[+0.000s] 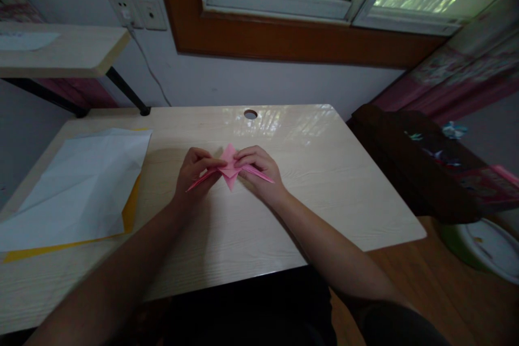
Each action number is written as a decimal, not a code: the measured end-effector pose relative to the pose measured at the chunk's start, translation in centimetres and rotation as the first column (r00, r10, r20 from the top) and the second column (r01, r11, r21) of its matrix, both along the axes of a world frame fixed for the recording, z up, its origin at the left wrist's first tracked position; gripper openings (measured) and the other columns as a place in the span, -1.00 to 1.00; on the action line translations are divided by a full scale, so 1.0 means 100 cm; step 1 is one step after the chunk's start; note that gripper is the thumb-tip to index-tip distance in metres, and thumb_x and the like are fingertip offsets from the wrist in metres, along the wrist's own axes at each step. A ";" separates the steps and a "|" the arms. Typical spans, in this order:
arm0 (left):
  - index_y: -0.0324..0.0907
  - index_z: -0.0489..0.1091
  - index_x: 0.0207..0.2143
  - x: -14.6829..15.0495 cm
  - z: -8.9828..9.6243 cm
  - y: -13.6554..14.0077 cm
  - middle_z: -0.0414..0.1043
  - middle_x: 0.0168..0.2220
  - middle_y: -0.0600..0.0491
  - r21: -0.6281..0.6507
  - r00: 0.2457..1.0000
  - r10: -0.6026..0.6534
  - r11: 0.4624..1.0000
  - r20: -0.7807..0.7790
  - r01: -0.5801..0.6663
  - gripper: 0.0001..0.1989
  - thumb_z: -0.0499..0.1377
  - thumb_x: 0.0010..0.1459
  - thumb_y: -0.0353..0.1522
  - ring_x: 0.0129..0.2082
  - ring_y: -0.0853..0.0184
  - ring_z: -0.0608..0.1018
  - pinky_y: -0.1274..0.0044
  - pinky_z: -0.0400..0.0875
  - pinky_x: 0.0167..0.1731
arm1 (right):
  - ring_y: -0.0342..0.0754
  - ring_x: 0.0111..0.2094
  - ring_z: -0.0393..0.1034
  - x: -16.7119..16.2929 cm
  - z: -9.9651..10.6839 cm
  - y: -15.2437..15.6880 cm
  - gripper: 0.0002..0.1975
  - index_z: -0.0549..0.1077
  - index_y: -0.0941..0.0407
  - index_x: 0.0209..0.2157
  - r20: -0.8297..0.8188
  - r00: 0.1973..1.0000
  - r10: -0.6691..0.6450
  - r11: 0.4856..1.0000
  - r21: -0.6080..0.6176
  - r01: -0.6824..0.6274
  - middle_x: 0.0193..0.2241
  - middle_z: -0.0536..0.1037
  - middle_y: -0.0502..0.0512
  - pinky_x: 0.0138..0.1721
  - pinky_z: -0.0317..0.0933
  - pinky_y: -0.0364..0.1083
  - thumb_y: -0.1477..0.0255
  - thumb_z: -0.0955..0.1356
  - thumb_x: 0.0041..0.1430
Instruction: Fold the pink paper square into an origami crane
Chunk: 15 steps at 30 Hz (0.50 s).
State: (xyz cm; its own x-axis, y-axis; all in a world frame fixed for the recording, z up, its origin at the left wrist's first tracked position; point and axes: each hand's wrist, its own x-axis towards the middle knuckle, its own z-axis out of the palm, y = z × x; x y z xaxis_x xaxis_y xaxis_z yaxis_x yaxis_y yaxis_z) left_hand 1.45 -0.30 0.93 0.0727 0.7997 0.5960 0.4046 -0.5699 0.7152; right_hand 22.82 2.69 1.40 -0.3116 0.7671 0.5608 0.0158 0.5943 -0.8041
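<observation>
Between my two hands is a folded piece of pink origami paper (230, 170), held just over the desk. It has a diamond-shaped middle with a point up and a point down, and a narrow folded flap sticks out to each side. My left hand (197, 169) pinches its left side, the thumb lying on the paper near the middle. On the right side my right hand (258, 167) grips it, fingers over the top and thumb close to the centre. Parts of the fingers behind the paper are hidden.
The pale wooden desk (324, 189) has a round cable hole (250, 114) near its back edge. Large white sheets (87, 184) lie over yellow paper (130, 208) at the left. A raised shelf (81, 59) stands at the back left, below a wall socket (138, 12).
</observation>
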 end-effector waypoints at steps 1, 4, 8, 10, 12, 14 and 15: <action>0.01 0.60 -0.11 -0.001 -0.001 0.001 0.39 -0.22 0.03 -0.012 1.000 -0.029 1.000 -0.004 0.029 -0.81 0.31 0.23 -0.23 -0.23 0.29 0.48 0.44 0.43 -0.22 | 0.02 -0.10 0.46 0.000 0.000 0.000 -0.89 0.61 -0.02 -0.28 0.008 1.000 -0.014 1.000 0.008 0.014 -0.15 0.56 0.11 0.01 0.35 0.08 0.26 0.47 0.23; 0.00 0.57 -0.05 -0.005 -0.003 0.003 0.51 -0.21 0.01 -0.032 0.989 -0.149 0.988 -0.008 0.149 -0.79 0.27 0.28 -0.25 -0.21 0.28 0.55 0.44 0.45 -0.20 | 0.04 -0.06 0.40 0.000 -0.001 -0.001 -0.85 0.62 -0.04 -0.30 0.013 0.999 -0.046 0.999 -0.002 0.046 -0.12 0.48 0.11 0.01 0.34 0.08 0.19 0.49 0.19; -0.01 0.58 -0.05 -0.005 -0.001 0.004 0.57 -0.15 -0.01 0.010 0.985 -0.171 0.985 -0.004 0.171 -0.79 0.27 0.27 -0.29 -0.18 0.28 0.59 0.45 0.47 -0.16 | 0.03 -0.07 0.36 -0.001 -0.006 0.000 -0.82 0.64 -0.07 -0.29 -0.012 0.997 -0.080 0.997 0.022 0.080 -0.16 0.39 0.11 -0.01 0.33 0.06 0.15 0.51 0.14; -0.01 0.58 -0.05 -0.005 0.001 0.002 0.58 -0.16 0.00 0.032 0.987 -0.160 0.987 0.003 0.160 -0.79 0.28 0.26 -0.32 -0.20 0.31 0.59 0.47 0.47 -0.18 | 0.01 -0.13 0.37 0.000 -0.007 0.001 -0.81 0.65 -0.08 -0.23 -0.002 0.997 -0.072 0.997 0.019 0.072 -0.20 0.39 0.09 -0.08 0.34 0.03 0.16 0.51 0.14; -0.01 0.58 -0.05 -0.004 0.002 0.000 0.58 -0.16 -0.01 0.029 0.988 -0.154 0.988 0.012 0.154 -0.79 0.29 0.26 -0.32 -0.20 0.30 0.59 0.47 0.48 -0.18 | -0.02 -0.20 0.40 0.002 -0.008 0.002 -0.78 0.64 -0.09 -0.15 0.036 0.999 -0.026 0.999 -0.023 0.027 -0.24 0.45 0.08 -0.16 0.35 0.00 0.17 0.49 0.19; -0.01 0.58 -0.05 -0.003 0.001 0.000 0.59 -0.15 -0.02 0.010 0.988 -0.150 0.989 0.021 0.150 -0.79 0.28 0.26 -0.30 -0.18 0.28 0.60 0.45 0.49 -0.16 | -0.01 -0.22 0.44 0.003 -0.007 0.003 -0.77 0.63 -0.09 -0.11 0.069 0.997 0.022 0.998 -0.059 -0.018 -0.24 0.53 0.09 -0.17 0.36 0.01 0.17 0.46 0.23; -0.01 0.58 -0.05 -0.003 0.000 0.000 0.59 -0.14 -0.02 0.001 0.988 -0.150 0.989 0.025 0.150 -0.79 0.28 0.26 -0.29 -0.17 0.27 0.61 0.44 0.49 -0.15 | 0.00 -0.20 0.47 0.004 -0.007 0.003 -0.77 0.63 -0.08 -0.10 0.071 0.997 0.033 0.998 -0.064 -0.029 -0.22 0.57 0.10 -0.14 0.37 0.02 0.18 0.45 0.24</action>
State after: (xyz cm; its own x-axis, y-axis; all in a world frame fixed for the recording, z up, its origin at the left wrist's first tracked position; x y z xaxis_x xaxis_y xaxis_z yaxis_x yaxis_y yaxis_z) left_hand 1.11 -0.31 0.95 0.1771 0.7812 0.5986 0.2963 -0.6223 0.7245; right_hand 23.20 2.94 0.73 -0.3736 0.7895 0.4870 0.0573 0.5437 -0.8373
